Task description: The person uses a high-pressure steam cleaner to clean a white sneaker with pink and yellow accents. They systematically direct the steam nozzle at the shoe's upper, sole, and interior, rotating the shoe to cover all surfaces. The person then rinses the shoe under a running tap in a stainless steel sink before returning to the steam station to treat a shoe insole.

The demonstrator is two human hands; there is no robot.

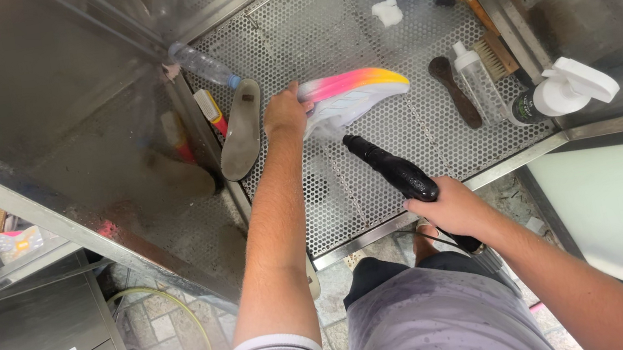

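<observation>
Left hand (284,113) grips shoe (349,94) | right hand (448,208) clasps spray gun (398,174) at 5 o'clock | risk: close jet may twist shoe loose, splash insole (241,130).

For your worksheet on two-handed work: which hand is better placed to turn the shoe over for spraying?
Left. The left hand already grips the heel end of the shoe above the perforated tray, while the right hand is closed around the black spray gun aimed at it.
</observation>
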